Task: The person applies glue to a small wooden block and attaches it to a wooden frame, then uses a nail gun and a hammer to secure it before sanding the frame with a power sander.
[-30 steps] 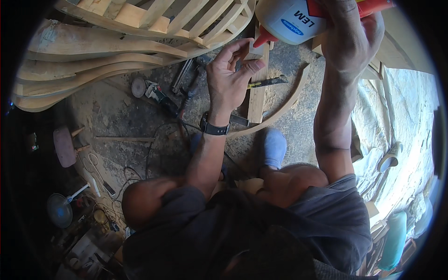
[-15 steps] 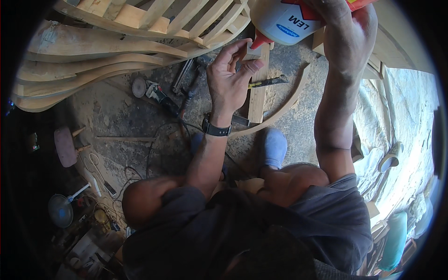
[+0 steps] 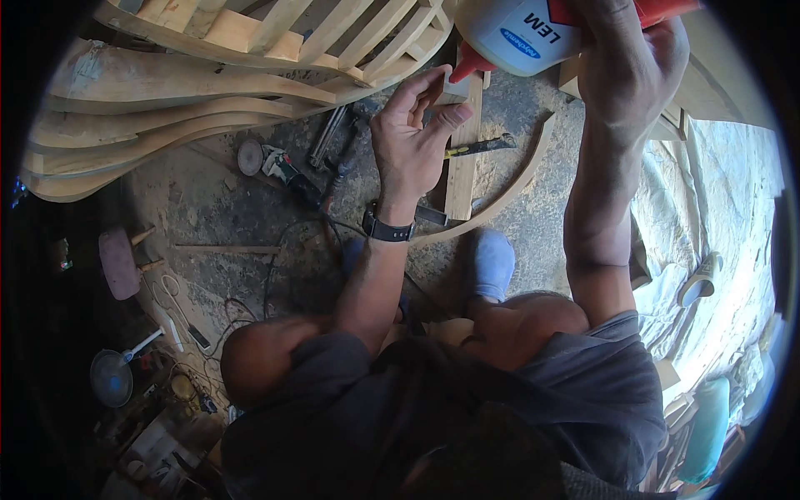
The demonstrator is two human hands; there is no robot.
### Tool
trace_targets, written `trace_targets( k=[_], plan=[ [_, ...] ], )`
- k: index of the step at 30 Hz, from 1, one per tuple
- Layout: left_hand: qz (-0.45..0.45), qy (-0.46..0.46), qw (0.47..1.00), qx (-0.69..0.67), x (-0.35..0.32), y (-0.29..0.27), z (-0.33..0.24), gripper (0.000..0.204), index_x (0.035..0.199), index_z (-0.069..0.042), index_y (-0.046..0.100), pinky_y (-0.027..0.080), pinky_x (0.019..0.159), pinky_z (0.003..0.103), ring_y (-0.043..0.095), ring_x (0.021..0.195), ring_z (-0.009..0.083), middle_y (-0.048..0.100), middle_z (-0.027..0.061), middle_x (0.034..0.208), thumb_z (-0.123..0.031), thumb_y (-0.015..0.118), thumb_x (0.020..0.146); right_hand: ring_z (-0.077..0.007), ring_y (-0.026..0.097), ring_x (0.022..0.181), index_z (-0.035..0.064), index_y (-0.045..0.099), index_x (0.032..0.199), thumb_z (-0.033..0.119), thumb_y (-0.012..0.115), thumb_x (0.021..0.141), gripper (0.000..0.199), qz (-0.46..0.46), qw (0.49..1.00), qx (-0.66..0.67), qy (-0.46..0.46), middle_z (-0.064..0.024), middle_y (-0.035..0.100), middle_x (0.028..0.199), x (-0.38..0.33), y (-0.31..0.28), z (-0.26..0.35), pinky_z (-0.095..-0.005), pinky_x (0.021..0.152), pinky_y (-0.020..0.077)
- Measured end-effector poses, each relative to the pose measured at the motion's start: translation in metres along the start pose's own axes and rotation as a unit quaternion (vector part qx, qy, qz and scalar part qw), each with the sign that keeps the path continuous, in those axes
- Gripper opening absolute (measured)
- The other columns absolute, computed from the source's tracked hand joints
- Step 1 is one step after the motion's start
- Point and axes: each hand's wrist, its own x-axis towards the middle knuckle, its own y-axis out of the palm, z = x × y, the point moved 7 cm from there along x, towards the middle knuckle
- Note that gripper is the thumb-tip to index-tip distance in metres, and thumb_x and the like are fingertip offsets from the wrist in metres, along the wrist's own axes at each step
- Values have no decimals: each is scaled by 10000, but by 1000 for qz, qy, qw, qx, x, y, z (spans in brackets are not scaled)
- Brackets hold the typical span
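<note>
Tilted nozzle-down, a white glue bottle [image 3: 521, 42] with red nozzle and red markings is gripped by my right hand [image 3: 629, 75] at the top of the view. My left hand [image 3: 412, 137] pinches a small wooden block [image 3: 454, 90] between thumb and fingers, a watch on its wrist. The red nozzle tip is at the block's upper face; whether glue is coming out is too small to tell. Below the block, a flat wooden strip [image 3: 460, 179] and a yellow-and-black tool [image 3: 482, 147] show beyond my left hand.
A slatted curved wooden frame [image 3: 333, 37] fills the upper left, with curved wooden pieces [image 3: 192, 87] beside it. An angle grinder [image 3: 283, 171] and its cable lie on the stained floor [image 3: 208, 200]. A curved wooden strip [image 3: 517, 187] lies near my foot. Pale sheeting [image 3: 708, 192] covers the right side.
My right hand and the glue bottle have shifted slightly to the right, the bottle turning a little. My left hand holds the block almost where it was.
</note>
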Motion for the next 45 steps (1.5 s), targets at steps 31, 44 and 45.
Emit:
trace_targets(
  k=[31, 44, 45],
  plan=[
    [-1, 4, 1000, -16, 2, 1, -4, 574, 1343, 60, 591, 506, 1091, 354, 623, 1239, 221, 664, 180, 1301, -102, 846, 854, -133, 684, 779, -8, 682, 1093, 294, 754, 955, 340, 0, 1000, -5, -23, -68, 730, 923, 2, -2, 3, -265, 715, 555],
    [-1, 3, 1000, -15, 2, -2, -2, 561, 1337, 41, 601, 512, 1085, 356, 625, 1238, 216, 667, 162, 1302, -99, 846, 851, -143, 689, 792, -8, 677, 1103, 306, 740, 967, 348, 1, 999, -5, -41, -76, 730, 934, 4, -1, 0, -274, 726, 559],
    [0, 2, 1000, -16, 2, -2, -2, 560, 1336, 41, 601, 510, 1086, 355, 625, 1237, 215, 667, 162, 1301, -100, 846, 853, -143, 690, 795, -9, 675, 1106, 306, 739, 968, 350, 0, 999, -1, -45, -77, 730, 939, 4, 0, 2, -274, 726, 559]
  ],
)
